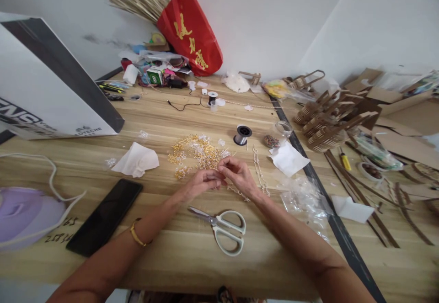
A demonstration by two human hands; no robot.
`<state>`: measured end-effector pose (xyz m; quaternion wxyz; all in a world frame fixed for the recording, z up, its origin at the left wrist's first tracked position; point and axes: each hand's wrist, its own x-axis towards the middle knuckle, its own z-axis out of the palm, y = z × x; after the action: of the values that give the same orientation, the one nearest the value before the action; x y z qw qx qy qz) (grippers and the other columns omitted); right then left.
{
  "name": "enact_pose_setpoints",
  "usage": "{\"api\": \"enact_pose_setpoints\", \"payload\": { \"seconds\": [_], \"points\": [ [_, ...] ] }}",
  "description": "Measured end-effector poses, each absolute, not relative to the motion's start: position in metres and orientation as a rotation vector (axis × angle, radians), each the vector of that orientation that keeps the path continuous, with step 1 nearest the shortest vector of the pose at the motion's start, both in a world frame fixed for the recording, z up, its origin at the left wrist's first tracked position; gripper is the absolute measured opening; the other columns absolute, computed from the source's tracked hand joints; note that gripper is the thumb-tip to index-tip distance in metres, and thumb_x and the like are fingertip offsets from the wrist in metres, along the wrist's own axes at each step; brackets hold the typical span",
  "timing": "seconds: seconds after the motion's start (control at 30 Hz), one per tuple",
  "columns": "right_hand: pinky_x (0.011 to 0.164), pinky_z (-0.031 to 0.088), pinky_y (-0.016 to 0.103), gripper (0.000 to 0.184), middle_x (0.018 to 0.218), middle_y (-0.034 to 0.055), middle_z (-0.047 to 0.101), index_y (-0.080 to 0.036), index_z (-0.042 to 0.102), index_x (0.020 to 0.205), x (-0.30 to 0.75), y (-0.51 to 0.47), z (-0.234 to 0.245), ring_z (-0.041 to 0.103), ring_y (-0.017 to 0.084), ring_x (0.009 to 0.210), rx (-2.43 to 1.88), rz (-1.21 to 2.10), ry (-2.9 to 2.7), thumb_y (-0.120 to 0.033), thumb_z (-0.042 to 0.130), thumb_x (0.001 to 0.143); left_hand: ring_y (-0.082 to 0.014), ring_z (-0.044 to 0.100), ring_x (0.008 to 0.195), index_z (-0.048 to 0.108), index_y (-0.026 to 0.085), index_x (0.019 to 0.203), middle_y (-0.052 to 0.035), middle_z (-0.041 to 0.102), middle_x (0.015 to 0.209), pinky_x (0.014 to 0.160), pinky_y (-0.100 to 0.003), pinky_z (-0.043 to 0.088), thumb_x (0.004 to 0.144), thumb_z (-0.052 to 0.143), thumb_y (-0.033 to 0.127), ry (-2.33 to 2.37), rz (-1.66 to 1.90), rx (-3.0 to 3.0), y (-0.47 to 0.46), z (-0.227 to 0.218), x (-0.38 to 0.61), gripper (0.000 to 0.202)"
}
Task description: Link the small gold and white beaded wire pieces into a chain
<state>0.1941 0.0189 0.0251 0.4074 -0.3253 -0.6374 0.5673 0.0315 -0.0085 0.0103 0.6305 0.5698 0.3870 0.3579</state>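
My left hand and my right hand meet over the wooden table, fingertips pinched together on something too small to make out. Just beyond them lies a pile of gold and clear beads. A finished beaded chain runs along the table to the right of my right hand, and part of it trails under that wrist. White-handled scissors lie between my forearms. A gold bangle circles my left wrist.
A spool of clear thread and a small jar of dark beads stand behind the pile. A black phone, crumpled tissues, a red bag, a white paper bag and brown laser-cut wooden pieces surround the work spot.
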Motion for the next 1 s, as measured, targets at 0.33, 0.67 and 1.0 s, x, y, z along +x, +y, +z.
{"api": "enact_pose_setpoints", "payload": {
  "seconds": [0.33,0.67,1.0],
  "points": [
    [0.059,0.041,0.023,0.024,0.069,-0.0016,0.053,-0.016,0.057,0.077,0.195,0.025,0.021,0.049,0.010,0.062,-0.843,1.399,-1.608,-0.040,0.063,0.078,-0.0121,0.057,0.062,0.064,0.014,0.071,-0.0006,0.063,0.063,0.065,-0.025,0.047,0.072,0.065,0.028,0.977,0.858,1.244,-0.008,0.005,0.033,0.015],
    [0.060,0.041,0.023,0.025,0.068,-0.0005,0.054,-0.015,0.057,0.078,0.196,0.023,0.017,0.049,0.010,0.062,-0.803,1.492,-1.657,-0.040,0.061,0.080,-0.0112,0.054,0.062,0.060,0.012,0.067,0.0009,0.058,0.063,0.062,-0.023,0.042,0.069,0.066,0.028,1.040,0.870,1.333,-0.005,-0.002,0.034,0.017],
    [0.056,0.035,0.022,0.025,0.064,-0.0026,0.049,-0.014,0.058,0.076,0.199,0.032,0.016,0.043,0.009,0.059,-0.906,1.427,-1.575,-0.039,0.062,0.079,-0.0126,0.057,0.063,0.066,0.012,0.073,-0.0022,0.064,0.067,0.062,-0.023,0.044,0.070,0.064,0.020,1.154,0.849,1.454,0.003,-0.004,0.022,0.009]
  ]
}}
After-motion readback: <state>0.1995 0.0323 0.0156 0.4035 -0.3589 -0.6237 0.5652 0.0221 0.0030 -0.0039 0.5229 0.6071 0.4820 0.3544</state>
